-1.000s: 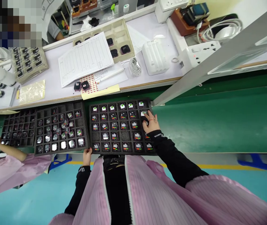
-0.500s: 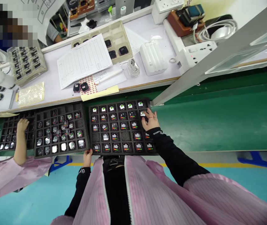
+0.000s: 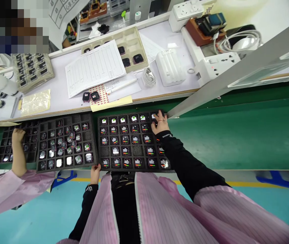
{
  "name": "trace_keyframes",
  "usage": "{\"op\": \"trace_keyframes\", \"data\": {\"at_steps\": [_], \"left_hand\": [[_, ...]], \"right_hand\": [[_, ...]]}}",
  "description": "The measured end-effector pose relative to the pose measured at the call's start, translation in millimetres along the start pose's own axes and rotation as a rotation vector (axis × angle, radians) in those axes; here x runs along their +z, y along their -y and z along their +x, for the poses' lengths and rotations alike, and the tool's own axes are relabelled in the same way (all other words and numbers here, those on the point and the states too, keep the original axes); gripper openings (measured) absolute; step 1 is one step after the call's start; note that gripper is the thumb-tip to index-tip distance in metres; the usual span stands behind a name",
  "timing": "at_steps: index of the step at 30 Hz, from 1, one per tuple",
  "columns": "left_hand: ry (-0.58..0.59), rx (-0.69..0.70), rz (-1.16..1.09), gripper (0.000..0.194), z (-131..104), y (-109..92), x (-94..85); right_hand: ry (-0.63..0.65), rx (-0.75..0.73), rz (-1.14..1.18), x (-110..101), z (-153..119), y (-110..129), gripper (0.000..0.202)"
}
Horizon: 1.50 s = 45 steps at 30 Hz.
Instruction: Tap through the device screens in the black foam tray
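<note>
The left hand (image 3: 95, 173) is at the near left corner of the dark foam tray (image 3: 135, 149), its fingertips touching the edge; whether they grip it, I cannot tell. The right hand (image 3: 161, 126) is partly open, fingers spread and bent, with fingertips at the lit screen of a small square device (image 3: 153, 116) in the tray's far right compartment. The fingers cover part of that device, and the hand and black sleeve (image 3: 182, 159) hide parts of the devices nearer in that column. To the left lies a second foam tray (image 3: 86, 135), some devices heaped across its dividers. A co-worker's forearm (image 3: 19, 157) covers part of a third tray (image 3: 34, 157). Beyond, on the tabletop (image 3: 58, 77), a printed sheet (image 3: 95, 67) overlaps a pale compartment tray (image 3: 134, 38), hiding some contents.
</note>
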<state>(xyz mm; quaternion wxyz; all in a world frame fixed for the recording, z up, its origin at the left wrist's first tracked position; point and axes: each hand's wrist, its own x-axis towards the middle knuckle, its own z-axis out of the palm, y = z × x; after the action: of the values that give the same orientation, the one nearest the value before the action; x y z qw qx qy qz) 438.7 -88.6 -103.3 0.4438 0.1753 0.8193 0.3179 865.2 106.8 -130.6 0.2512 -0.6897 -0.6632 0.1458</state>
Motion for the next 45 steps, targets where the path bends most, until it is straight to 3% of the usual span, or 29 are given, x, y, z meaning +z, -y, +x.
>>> {"op": "trace_keyframes", "data": {"at_steps": [4, 10, 18, 25, 31, 45], "left_hand": [[0.005, -0.012, 0.002, 0.045, -1, -2, 0.1], [0.024, -0.041, 0.006, 0.046, 0, -5, 0.0], [0.03, -0.063, 0.013, 0.046, 2, -6, 0.3], [0.013, -0.061, 0.006, 0.045, 2, -5, 1.1], [0.018, -0.056, 0.007, 0.045, 1, -5, 1.2], [0.002, -0.07, -0.004, 0.037, -2, -10, 0.7]], "right_hand": [[0.055, -0.012, -0.027, 3, 5, -2, 0.084], [-0.073, 0.004, -0.012, 0, -1, 0, 0.083], [-0.035, -0.005, 0.013, 4, -4, 16, 0.081], [-0.019, 0.041, -0.032, 2, -7, 9, 0.082], [-0.084, 0.026, -0.024, -5, -5, 6, 0.081], [-0.024, 0.059, -0.06, 2, -11, 6, 0.08]]}}
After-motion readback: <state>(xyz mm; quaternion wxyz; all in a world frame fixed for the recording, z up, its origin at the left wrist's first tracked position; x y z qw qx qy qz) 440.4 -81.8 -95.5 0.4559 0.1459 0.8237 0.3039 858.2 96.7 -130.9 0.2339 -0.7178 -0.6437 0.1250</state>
